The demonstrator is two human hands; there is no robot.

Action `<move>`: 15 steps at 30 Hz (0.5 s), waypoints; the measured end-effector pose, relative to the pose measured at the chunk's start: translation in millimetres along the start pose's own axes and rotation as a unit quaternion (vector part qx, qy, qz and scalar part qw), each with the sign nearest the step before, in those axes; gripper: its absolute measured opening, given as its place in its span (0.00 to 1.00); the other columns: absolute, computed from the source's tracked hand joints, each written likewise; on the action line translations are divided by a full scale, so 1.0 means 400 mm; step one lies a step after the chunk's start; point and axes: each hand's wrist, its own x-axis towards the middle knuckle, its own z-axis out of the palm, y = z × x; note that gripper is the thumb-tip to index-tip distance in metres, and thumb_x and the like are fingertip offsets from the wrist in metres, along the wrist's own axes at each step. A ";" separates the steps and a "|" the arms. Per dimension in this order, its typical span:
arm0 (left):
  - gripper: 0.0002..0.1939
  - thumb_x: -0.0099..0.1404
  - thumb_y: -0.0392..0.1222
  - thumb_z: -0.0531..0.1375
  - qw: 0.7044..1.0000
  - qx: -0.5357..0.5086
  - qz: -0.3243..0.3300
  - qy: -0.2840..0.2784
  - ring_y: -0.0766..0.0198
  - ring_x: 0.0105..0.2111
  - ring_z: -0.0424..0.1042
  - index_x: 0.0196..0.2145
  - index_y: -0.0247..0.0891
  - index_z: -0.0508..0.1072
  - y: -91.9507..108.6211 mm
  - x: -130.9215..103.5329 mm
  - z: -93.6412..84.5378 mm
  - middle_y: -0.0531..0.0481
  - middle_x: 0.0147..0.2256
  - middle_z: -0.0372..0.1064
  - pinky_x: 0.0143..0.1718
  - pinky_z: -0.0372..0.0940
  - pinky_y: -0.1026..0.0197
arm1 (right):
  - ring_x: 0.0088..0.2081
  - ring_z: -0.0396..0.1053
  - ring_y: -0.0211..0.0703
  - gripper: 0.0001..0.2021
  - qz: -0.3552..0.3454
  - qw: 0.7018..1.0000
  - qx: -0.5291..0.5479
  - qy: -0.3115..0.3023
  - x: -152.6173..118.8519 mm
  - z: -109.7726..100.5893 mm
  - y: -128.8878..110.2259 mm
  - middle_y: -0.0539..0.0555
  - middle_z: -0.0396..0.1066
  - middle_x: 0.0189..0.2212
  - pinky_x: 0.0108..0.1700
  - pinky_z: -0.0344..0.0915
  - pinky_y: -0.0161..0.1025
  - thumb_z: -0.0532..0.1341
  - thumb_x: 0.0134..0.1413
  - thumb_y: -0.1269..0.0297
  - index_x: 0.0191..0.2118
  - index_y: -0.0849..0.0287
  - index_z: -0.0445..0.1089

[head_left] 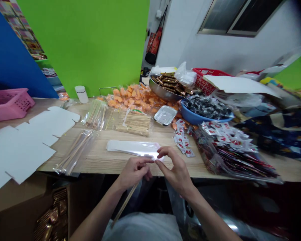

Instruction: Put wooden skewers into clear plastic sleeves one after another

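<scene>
Table (130, 160), light wood, w/ stock spread across it. Far L corner: pink basket (8, 103). L edge: flat white die-cut box blanks (27, 140), overhanging the front edge. R side, largest to smaller: heap of red/white sachets in clear bags (230, 147); blue bowl (190, 116) of dark-wrapped sweets; steel bowl (160, 92) of gold-wrapped bars behind it; pile of orange-wrapped pieces (135, 97) mid-table toward the back edge. Centre: bundle of bamboo skewers (135, 124), small foil tray (165, 115) just beside it, clear sleeves w/ sticks (75, 150) nearer the front-L.

Work item: clear cellophane sleeve stack (132, 147), lying flat at the front edge, centre, its near end directly under both hands.

L hand (135, 170): curled closed, thumb + forefinger pinched at the sleeve's end; also grips a bamboo skewer (124, 204) that runs down from the fist below the table edge.
R hand (177, 169): half-curled, fingertips pinching the same sleeve end from the other side; hands nearly touching.

Handling est.: sleeve v. light, limp, slick, glare shows glossy film; layers prob. cling together, so mouth hard to separate. Best hold = very edge of open end, fingertip pinch, one layer per hand. Creases easily; no crush risk. Skewer: light, stiff, thin, pointed tip could pierce film; hold near mid-shaft, feed in straight.
</scene>
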 end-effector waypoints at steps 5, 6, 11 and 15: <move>0.20 0.57 0.37 0.56 1.000 -0.005 -0.012 -0.012 0.68 0.20 0.67 0.48 0.29 0.70 0.001 -0.004 0.009 0.51 0.20 0.68 0.26 0.63 0.64 | 0.39 0.65 0.45 0.06 -0.089 0.991 -0.104 0.007 -0.020 0.003 0.001 0.56 0.66 0.36 0.41 0.62 0.44 0.56 0.51 0.76 0.32 0.57 0.66; 0.21 0.57 0.37 0.55 1.000 0.002 -0.012 -0.017 0.68 0.20 0.67 0.48 0.29 0.70 0.002 -0.005 0.011 0.51 0.20 0.68 0.26 0.63 0.65 | 0.39 0.65 0.45 0.07 -0.101 0.987 -0.127 0.003 -0.022 0.004 0.004 0.56 0.66 0.36 0.41 0.62 0.44 0.57 0.51 0.76 0.33 0.58 0.67; 0.22 0.57 0.34 0.53 0.996 0.063 -0.001 -0.057 0.68 0.21 0.66 0.51 0.31 0.69 0.004 -0.011 0.022 0.51 0.21 0.68 0.26 0.63 0.66 | 0.37 0.65 0.44 0.08 -0.121 0.975 -0.184 -0.006 -0.037 0.013 0.026 0.56 0.67 0.34 0.41 0.61 0.45 0.55 0.50 0.78 0.32 0.59 0.67; 0.23 0.56 0.32 0.52 0.991 0.111 0.005 -0.073 0.68 0.20 0.66 0.51 0.31 0.69 0.000 -0.017 0.035 0.53 0.20 0.68 0.26 0.62 0.66 | 0.38 0.65 0.44 0.09 -0.111 0.974 -0.199 -0.011 -0.060 0.018 0.034 0.56 0.67 0.33 0.43 0.60 0.45 0.52 0.52 0.79 0.30 0.59 0.64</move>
